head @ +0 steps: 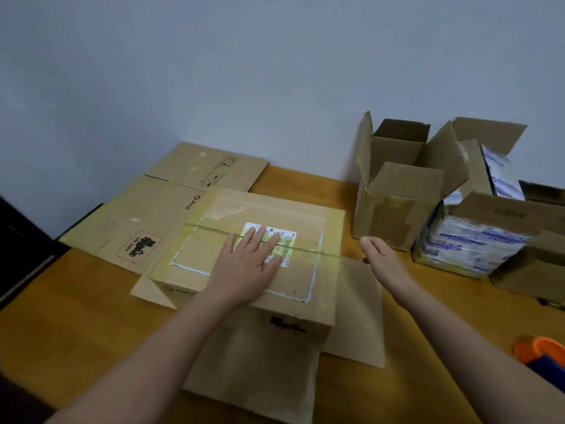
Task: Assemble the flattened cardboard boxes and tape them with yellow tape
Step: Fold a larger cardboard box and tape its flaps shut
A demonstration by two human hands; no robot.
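while the left hand (249, 258) lies flat, fingers straight, on the taped box (195, 252) at mid table (91, 301), right hand (380, 255) hovers just beside it, fingers loosely bent, holding nothing.

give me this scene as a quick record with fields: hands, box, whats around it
left hand: flat on top of the centre box, partly over its label
right hand: in the air right of the box, holding nothing
centre box: top closed, tape strip along the seam, loose flaps flat on the table around its base
flattened cardboard: behind-left of the box
open boxes: upright, far right by the wall
orange and blue object: near right edge, cut off
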